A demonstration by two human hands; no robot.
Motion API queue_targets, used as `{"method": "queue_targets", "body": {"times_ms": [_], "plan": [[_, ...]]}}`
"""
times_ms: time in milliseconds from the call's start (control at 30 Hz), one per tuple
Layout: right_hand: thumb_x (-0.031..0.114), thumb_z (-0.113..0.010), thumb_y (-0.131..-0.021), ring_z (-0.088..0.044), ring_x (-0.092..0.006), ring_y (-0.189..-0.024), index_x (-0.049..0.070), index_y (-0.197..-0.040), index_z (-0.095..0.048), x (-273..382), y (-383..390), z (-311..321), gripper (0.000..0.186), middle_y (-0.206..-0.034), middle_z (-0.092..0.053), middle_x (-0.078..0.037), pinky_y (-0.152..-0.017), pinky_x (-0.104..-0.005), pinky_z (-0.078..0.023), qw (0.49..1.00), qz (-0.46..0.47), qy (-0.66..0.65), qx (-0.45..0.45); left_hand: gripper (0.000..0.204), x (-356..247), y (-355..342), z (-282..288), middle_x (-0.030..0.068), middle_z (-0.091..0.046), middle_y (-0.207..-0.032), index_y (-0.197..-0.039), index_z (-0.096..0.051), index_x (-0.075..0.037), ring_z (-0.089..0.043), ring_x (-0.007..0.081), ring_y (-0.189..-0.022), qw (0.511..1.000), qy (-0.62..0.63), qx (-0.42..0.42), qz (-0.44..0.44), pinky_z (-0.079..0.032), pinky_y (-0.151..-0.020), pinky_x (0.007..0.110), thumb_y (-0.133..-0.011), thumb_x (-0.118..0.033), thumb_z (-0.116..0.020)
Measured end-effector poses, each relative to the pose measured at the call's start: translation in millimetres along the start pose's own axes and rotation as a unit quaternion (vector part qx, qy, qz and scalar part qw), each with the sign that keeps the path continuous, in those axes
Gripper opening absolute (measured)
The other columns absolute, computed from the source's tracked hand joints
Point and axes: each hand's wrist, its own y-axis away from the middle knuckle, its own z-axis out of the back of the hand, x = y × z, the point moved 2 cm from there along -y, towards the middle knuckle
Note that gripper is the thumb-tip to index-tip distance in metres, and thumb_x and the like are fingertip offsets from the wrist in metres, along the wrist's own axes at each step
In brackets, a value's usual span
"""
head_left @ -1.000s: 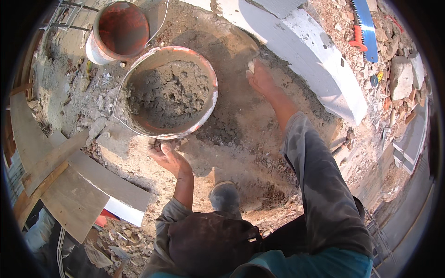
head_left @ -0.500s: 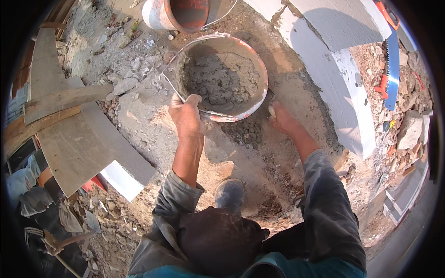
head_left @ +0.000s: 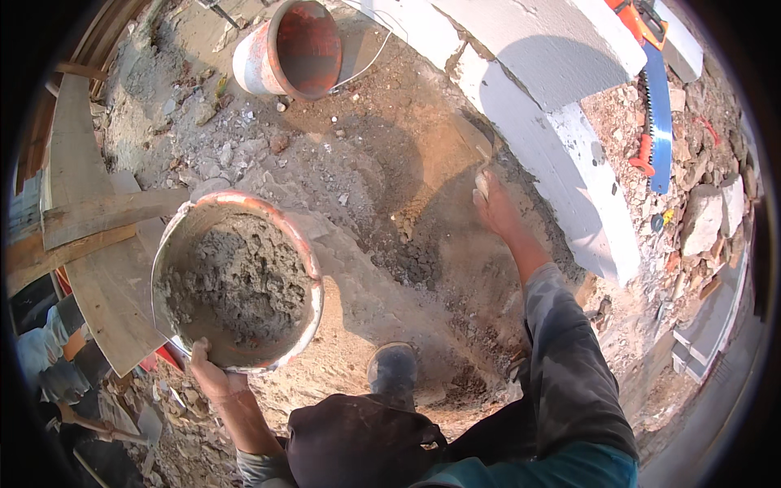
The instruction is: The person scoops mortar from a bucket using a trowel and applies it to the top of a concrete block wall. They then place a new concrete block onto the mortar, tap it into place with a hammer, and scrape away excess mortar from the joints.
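Note:
My left hand (head_left: 215, 379) is closed at the near-left edge of a mortar bucket (head_left: 304, 246), where the wire handle runs along the rim. The bucket tilts a little, and wet grey mortar (head_left: 244, 276) with a lumpy surface fills much of it. Most of my left fingers are hidden under the rim. My right hand (head_left: 498, 210) is wrapped round the pale handle of a trowel (head_left: 465, 138), held low over the ground beside the white block wall. The trowel's dusty blade points away from me and blends with the soil.
Another bucket (head_left: 259, 58), stained orange, lies tipped at the far side. White blocks (head_left: 561, 138) form a low wall on the right. Beyond it, a blue-bladed handsaw (head_left: 661, 122) lies by rubble (head_left: 704, 215). Boards (head_left: 114, 285) lie on the left. My boot (head_left: 392, 370) stands centrally.
The mortar bucket has come up and toward me to the left, carried by my left hand. My right hand with the trowel has moved slightly farther away, nearer the wall.

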Motion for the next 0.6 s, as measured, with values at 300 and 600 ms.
{"method": "queue_targets", "body": {"times_ms": [300,600], "plan": [[0.02,-0.056,-0.087,-0.055,-0.0445,-0.103,0.002,-0.129,-0.037,46.3,-134.3,11.8,0.05,-0.109,-0.056,-0.03,-0.087,-0.051,-0.043,0.981,-0.033,0.17,0.089,0.044,58.1,19.7,40.5,0.0154,-0.054,-0.111,-0.125,-0.043,0.004,-0.055,0.0266,-0.098,0.771,-0.503,-0.067,-0.385,-0.045,-0.086,0.038,-0.094,-0.026,-0.05],[0.019,-0.058,-0.084,-0.056,-0.0431,-0.102,0.004,-0.126,-0.041,62.6,-167.3,-4.8,0.047,-0.107,-0.058,-0.027,-0.086,-0.0508,-0.044,0.989,-0.014,0.128,0.067,0.045,-86.1,-5.2,50.9,0.0185,-0.054,-0.11,-0.117,-0.048,0.007,-0.054,0.027,-0.104,0.668,-0.35,-0.269,-0.599,-0.043,-0.093,0.039,-0.092,-0.031,-0.051]]}}
